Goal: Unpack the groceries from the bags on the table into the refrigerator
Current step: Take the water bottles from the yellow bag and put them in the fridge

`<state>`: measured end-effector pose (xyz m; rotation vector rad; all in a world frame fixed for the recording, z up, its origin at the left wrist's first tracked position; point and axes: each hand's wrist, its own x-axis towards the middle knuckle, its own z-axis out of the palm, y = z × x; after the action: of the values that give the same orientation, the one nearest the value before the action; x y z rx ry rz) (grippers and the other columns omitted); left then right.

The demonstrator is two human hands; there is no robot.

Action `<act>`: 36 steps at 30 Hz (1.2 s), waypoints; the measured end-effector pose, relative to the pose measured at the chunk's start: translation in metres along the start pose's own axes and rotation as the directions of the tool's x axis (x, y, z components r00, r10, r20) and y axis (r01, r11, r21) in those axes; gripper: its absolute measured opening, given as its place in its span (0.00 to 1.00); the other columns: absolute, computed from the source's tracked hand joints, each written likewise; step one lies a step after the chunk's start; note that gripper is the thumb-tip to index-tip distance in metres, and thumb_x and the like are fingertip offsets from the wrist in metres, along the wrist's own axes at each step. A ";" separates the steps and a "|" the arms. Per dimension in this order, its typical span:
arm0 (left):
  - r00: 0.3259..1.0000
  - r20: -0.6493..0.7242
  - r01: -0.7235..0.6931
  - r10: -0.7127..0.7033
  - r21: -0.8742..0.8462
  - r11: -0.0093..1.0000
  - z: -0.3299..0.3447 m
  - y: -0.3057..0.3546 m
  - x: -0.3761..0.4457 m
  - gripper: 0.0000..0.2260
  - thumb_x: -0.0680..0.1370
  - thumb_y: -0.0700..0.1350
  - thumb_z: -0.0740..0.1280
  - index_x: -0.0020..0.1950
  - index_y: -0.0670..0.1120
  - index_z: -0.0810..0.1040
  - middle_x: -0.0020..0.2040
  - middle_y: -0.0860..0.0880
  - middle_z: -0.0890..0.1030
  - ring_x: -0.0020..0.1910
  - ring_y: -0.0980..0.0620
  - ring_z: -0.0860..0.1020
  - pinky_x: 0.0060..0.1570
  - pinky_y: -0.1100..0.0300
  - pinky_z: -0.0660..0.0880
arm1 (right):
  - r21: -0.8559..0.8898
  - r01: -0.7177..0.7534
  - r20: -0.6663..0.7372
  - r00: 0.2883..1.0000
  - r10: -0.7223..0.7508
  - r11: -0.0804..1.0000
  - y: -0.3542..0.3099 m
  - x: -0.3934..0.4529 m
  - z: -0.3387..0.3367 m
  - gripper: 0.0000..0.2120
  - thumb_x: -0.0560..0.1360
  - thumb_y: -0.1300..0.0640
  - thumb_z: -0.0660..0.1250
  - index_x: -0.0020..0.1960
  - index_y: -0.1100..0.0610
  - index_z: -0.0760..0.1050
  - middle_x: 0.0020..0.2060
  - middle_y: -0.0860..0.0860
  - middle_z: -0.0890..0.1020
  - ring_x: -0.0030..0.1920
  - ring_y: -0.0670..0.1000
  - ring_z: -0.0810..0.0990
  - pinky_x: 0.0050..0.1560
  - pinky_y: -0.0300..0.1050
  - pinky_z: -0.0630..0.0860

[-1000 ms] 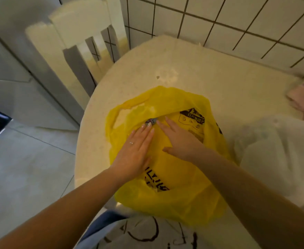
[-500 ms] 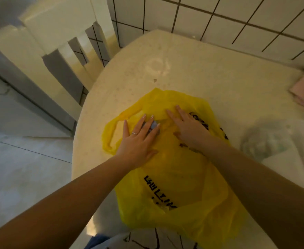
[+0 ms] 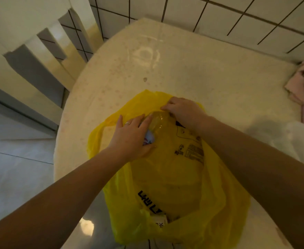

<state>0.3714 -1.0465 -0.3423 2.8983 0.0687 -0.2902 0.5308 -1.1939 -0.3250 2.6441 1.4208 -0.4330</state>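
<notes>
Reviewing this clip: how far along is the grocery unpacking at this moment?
Early stage. Nothing shows as put away; the refrigerator is out of view. In hand: the right hand pinches the yellow bag at its far edge while the left hand reaches into the opening and touches a white item and a clear rounded one. Left: empty this bag, then the white bag on the table.

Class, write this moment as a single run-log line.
stage: opening yellow bag on table | left hand: on item at bag mouth | right hand: pinching bag edge | fridge: out of view
</notes>
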 end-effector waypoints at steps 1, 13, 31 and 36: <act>1.000 0.000 0.003 -0.003 -0.019 1.000 0.001 -0.001 0.002 0.41 0.72 0.69 0.59 0.77 0.54 0.43 0.76 0.49 0.57 0.72 0.46 0.61 0.71 0.39 0.48 | -0.001 0.010 0.027 1.000 -0.010 1.000 0.002 0.004 -0.003 0.22 0.74 0.62 0.64 0.66 0.49 0.71 0.58 0.54 0.73 0.59 0.56 0.74 0.53 0.51 0.74; 0.999 -0.013 -0.049 0.048 -0.043 0.998 0.002 0.002 0.002 0.43 0.71 0.68 0.61 0.77 0.54 0.42 0.76 0.47 0.55 0.74 0.45 0.59 0.72 0.41 0.47 | -0.077 -0.219 0.116 0.967 0.227 0.973 0.015 0.032 0.003 0.14 0.73 0.64 0.64 0.56 0.52 0.76 0.52 0.53 0.78 0.52 0.56 0.77 0.47 0.47 0.75; 0.955 -0.184 -0.223 0.234 0.081 0.972 0.012 0.004 -0.004 0.37 0.70 0.56 0.72 0.72 0.40 0.63 0.72 0.42 0.66 0.71 0.43 0.64 0.69 0.44 0.57 | 0.675 -0.465 0.081 0.818 0.570 0.572 -0.026 -0.022 0.018 0.23 0.77 0.42 0.60 0.67 0.54 0.69 0.57 0.52 0.78 0.57 0.53 0.77 0.48 0.44 0.73; 0.953 -0.202 -0.216 0.225 0.064 0.974 0.012 0.005 -0.005 0.36 0.70 0.56 0.72 0.72 0.41 0.65 0.71 0.43 0.67 0.70 0.44 0.67 0.67 0.43 0.61 | 0.869 -0.418 0.192 0.780 0.596 0.266 -0.037 -0.008 0.021 0.22 0.78 0.45 0.62 0.69 0.50 0.66 0.64 0.51 0.73 0.54 0.53 0.76 0.48 0.44 0.72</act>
<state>0.3650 -1.0546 -0.3519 2.9307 -0.2284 0.0525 0.4916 -1.1845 -0.3408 3.7986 0.0975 -1.1254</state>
